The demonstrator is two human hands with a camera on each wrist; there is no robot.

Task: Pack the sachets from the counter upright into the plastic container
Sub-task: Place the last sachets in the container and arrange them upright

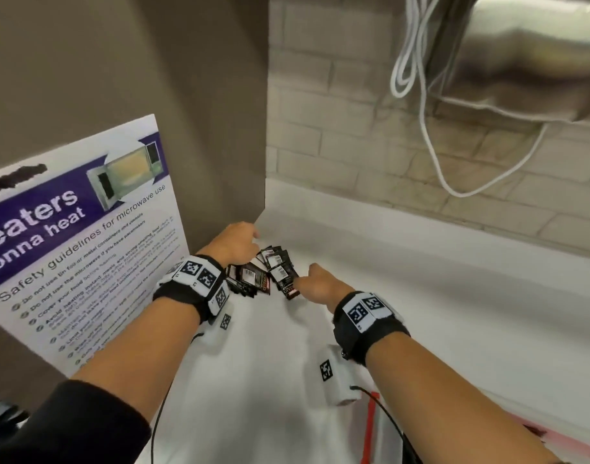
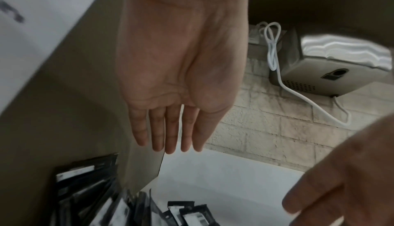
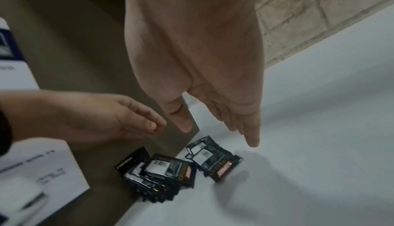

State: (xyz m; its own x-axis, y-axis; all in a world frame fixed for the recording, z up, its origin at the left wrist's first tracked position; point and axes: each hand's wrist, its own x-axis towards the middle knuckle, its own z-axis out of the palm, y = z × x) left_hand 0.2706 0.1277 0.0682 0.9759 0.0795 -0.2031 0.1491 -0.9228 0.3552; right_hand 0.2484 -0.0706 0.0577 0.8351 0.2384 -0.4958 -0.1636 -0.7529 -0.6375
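Note:
Several black sachets (image 1: pixel 267 274) with white labels lie in a loose pile on the white counter (image 1: pixel 387 296), against the foot of a brown panel (image 1: pixel 186 112). The same sachets (image 3: pixel 170 169) show in the right wrist view and at the bottom of the left wrist view (image 2: pixel 187 214). My left hand (image 1: pixel 235 244) hovers over the pile's left side, fingers (image 2: pixel 168 135) straight and empty. My right hand (image 1: pixel 315 284) reaches in from the right, fingers (image 3: pixel 249 128) extended just above the sachets, holding nothing. No plastic container is in view.
A microwave safety poster (image 1: pixel 82 236) leans on the brown panel at left. A brick wall (image 1: pixel 354 128) runs behind the counter, with a metal wall unit (image 1: pixel 538 55) and dangling white cable (image 1: pixel 431 139) above. A red-edged item (image 1: pixel 370 426) lies near the counter's front right.

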